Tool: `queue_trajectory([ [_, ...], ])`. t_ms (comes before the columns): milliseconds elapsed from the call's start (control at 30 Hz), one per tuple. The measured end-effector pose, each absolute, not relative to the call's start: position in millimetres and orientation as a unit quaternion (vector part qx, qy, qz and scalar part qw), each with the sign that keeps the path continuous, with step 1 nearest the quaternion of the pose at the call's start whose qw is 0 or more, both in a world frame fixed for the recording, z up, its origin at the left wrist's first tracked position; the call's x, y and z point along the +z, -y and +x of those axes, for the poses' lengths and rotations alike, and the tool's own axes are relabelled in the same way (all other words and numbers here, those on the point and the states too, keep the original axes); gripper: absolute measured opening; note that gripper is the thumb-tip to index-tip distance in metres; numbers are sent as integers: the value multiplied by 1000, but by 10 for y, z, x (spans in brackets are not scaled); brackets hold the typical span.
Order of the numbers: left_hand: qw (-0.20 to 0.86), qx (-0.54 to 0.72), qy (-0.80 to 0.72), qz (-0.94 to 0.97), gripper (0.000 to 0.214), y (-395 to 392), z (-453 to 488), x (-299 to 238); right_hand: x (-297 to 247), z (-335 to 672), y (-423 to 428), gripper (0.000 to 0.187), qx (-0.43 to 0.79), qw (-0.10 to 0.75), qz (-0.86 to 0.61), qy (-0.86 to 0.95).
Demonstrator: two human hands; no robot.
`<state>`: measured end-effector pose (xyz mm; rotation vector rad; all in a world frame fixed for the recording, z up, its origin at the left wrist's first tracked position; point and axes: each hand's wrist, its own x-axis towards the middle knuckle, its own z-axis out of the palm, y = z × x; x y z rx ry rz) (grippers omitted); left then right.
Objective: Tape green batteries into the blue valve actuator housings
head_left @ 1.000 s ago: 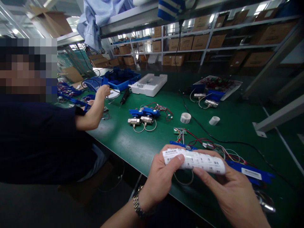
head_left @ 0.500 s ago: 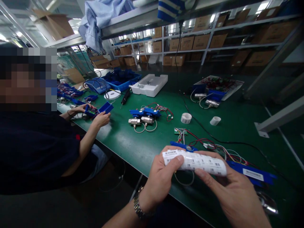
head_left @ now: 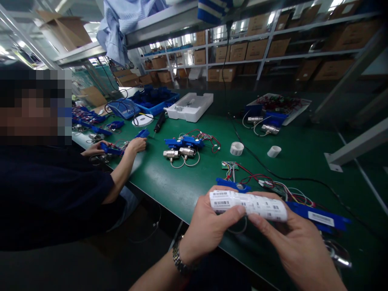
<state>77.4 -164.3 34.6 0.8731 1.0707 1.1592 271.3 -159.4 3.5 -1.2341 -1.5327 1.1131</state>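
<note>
Left hand [head_left: 206, 224] and right hand [head_left: 300, 236] both grasping label roll [head_left: 262, 205], over near side of tabletop [head_left: 157, 186]. Light, even grip likely best; roll level, no creasing.

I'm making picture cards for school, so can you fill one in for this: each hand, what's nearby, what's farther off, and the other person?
Left hand: holds one end of the white label roll; metal wristband worn
Right hand: holds the roll's other end
Roll: printed with barcodes
Near the hands: blue part with barcode sticker, small circuit board
Farther off: two metal fittings, ring of labels
Other person: at the left, hands on blue pieces
Surface: green table
</note>
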Motion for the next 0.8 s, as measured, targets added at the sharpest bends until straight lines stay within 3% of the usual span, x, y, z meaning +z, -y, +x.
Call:
queue_trajectory([
  [300,613,527,-442,390,32,1639,818,294,20,2677,1573,51,449,413,-522,596],
  [567,627,528,-407,402,33,1647,870,300,98,2560,1599,28,354,433,-483,674],
  [800,623,523,-430,393,32,1647,854,264,18,2579,1562,30,429,424,-451,658],
])
